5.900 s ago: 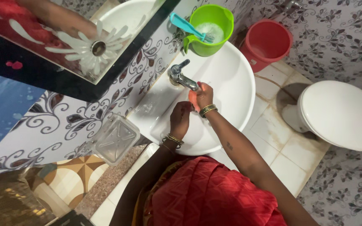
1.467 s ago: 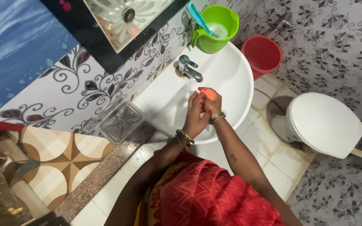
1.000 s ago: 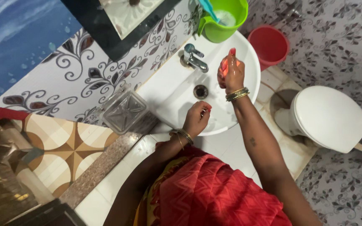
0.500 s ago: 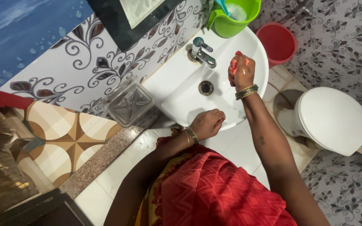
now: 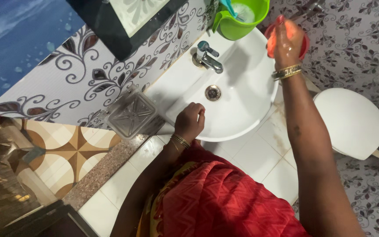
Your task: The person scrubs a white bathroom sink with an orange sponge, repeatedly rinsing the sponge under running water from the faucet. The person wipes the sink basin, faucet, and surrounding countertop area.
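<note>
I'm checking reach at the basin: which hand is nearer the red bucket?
Right. The right hand is raised directly over the red bucket, overlapping it in view. The left hand rests at the sink's near rim, far across the basin.

The scene is evenly and fairly brightly lit from overhead, with soft glare on the glazed white basin (image 5: 242,109) and a small highlight on the chrome tap (image 5: 208,55), while the bottom-left corner falls into murky dimness. Shadows are soft: a faint grey one crosses the bowl beneath the raised right hand (image 5: 286,37), and a darker one lies on the floor tiles beside the toilet lid (image 5: 352,120). The picture is tilted and stretched towards its edges, and the right hand is slightly motion-blurred, whereas the left hand (image 5: 189,123) and basin are reasonably sharp.
</note>
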